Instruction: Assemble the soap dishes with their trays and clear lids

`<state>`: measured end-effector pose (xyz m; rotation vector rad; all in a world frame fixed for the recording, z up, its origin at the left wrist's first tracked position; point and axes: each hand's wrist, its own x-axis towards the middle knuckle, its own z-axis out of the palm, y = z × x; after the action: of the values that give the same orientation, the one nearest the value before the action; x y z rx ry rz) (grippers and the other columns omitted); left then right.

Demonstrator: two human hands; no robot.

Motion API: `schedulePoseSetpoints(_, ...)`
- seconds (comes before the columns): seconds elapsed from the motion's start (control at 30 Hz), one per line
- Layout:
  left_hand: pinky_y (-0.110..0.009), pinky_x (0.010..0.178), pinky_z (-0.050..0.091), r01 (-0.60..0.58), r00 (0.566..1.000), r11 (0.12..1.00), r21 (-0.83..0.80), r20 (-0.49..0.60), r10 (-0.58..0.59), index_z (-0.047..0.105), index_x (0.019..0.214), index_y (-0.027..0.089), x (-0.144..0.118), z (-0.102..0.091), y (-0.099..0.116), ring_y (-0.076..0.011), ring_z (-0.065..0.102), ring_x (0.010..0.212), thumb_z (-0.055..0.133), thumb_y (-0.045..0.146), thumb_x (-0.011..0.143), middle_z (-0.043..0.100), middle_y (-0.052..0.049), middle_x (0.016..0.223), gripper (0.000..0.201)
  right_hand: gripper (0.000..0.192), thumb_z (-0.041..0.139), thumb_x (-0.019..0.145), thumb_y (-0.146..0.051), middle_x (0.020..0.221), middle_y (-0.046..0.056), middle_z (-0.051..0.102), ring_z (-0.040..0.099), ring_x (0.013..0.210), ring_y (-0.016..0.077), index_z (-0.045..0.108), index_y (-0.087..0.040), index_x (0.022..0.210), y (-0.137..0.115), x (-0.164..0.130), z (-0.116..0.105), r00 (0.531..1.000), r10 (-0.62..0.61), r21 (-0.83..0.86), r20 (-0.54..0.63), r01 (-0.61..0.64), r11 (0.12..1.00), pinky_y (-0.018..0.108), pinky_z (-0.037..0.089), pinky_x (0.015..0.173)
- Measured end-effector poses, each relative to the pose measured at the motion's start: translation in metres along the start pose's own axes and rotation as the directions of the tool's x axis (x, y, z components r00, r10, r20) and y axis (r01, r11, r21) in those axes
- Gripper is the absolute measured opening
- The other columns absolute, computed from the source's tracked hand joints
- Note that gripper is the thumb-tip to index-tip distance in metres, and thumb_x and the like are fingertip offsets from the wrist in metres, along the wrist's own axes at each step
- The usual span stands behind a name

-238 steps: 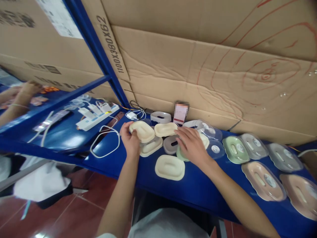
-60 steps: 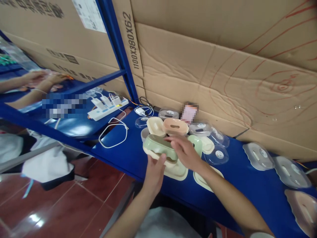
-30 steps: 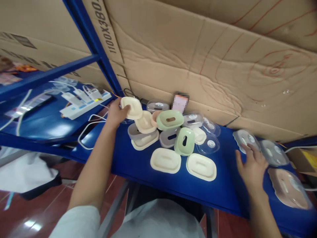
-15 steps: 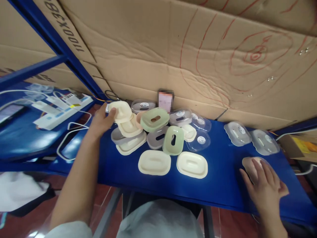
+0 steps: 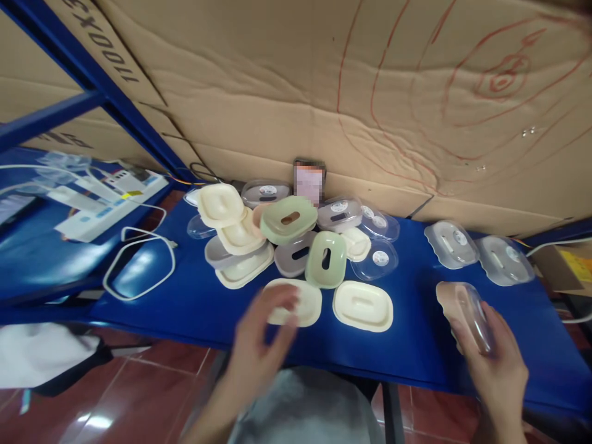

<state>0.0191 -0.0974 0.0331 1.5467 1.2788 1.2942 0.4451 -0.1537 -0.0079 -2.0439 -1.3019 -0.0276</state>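
My right hand (image 5: 494, 357) grips a pinkish soap box with a clear cover (image 5: 465, 308), raised and tilted at the right of the blue table; the thumb is on its near side. My left hand (image 5: 266, 327), smeared by motion, has thumb and fingers apart with nothing seen between them. It hovers at the near left of a cream soap dish base (image 5: 305, 302) and partly hides it. Beside that lies a second cream base (image 5: 363, 305). Behind them is a heap with a green slotted tray (image 5: 326, 259), another green tray (image 5: 289, 219), and cream dishes (image 5: 219, 205) stacked at its left.
Two clear covered boxes (image 5: 452, 245) lie at the right rear. Clear lids (image 5: 374, 259) with round stickers border the heap. A phone (image 5: 309, 182) leans on the cardboard wall (image 5: 240, 92). A white cable (image 5: 139, 295) and power strip (image 5: 111, 206) are at left.
My left hand has left the stacked cream dishes and moved right and nearer, to the cream base. My right hand has lifted and tilted the pinkish box off the table.
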Motion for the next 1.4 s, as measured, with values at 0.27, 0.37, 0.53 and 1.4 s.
schedulePoseSetpoints(0.27,-0.061,0.118,0.051,0.395,0.917,0.596,-0.699,0.332,-0.219,0.030,0.169,0.045,-0.026,0.057,0.017,-0.0416,0.059,0.146,0.098,0.053,0.074,0.055,-0.013,0.163,0.118,0.079,0.067,0.095,-0.071,0.174,0.010,0.040,0.048,0.154,0.0412,0.047,-0.038,0.165,-0.159,-0.054,0.032,0.701,-0.608,0.658,0.373,0.262,0.706,0.061,0.054,0.116)
schedulePoseSetpoints(0.37,-0.054,0.112,0.057,0.297,0.947,0.651,-0.699,0.131,-0.292,0.039,0.166,0.039,-0.020,0.041,0.012,-0.0411,0.069,0.133,0.101,0.052,0.068,0.065,-0.014,0.150,0.117,0.074,0.061,0.101,-0.067,0.170,0.010,0.047,0.051,0.153,0.0355,0.043,-0.036,0.166,-0.194,-0.029,0.047,0.605,-0.696,0.760,0.387,0.219,0.612,0.053,0.053,0.119)
schedulePoseSetpoints(0.53,-0.053,0.114,0.055,0.183,0.855,0.610,-0.771,-0.182,-0.486,0.037,0.166,0.036,-0.023,0.019,-0.004,-0.0402,0.068,0.133,0.094,0.065,0.070,0.068,-0.013,0.147,0.116,0.062,0.065,0.103,-0.057,0.165,0.010,0.052,0.050,0.153,0.0338,0.052,-0.035,0.160,-0.255,0.036,0.091,0.600,-0.761,0.595,0.248,0.526,0.608,0.057,0.045,0.124)
schedulePoseSetpoints(1.4,-0.048,0.119,0.052,-0.046,0.791,0.700,-0.713,-0.454,-0.410,0.056,0.155,0.036,0.010,-0.031,-0.006,-0.0364,0.063,0.141,0.098,0.063,0.066,0.068,-0.010,0.147,0.103,0.034,0.071,0.102,-0.041,0.135,0.006,0.076,0.070,0.128,0.0247,0.074,-0.028,0.133,-0.350,-0.003,0.084,0.275,-0.914,0.873,0.298,0.309,0.377,0.045,0.053,0.113)
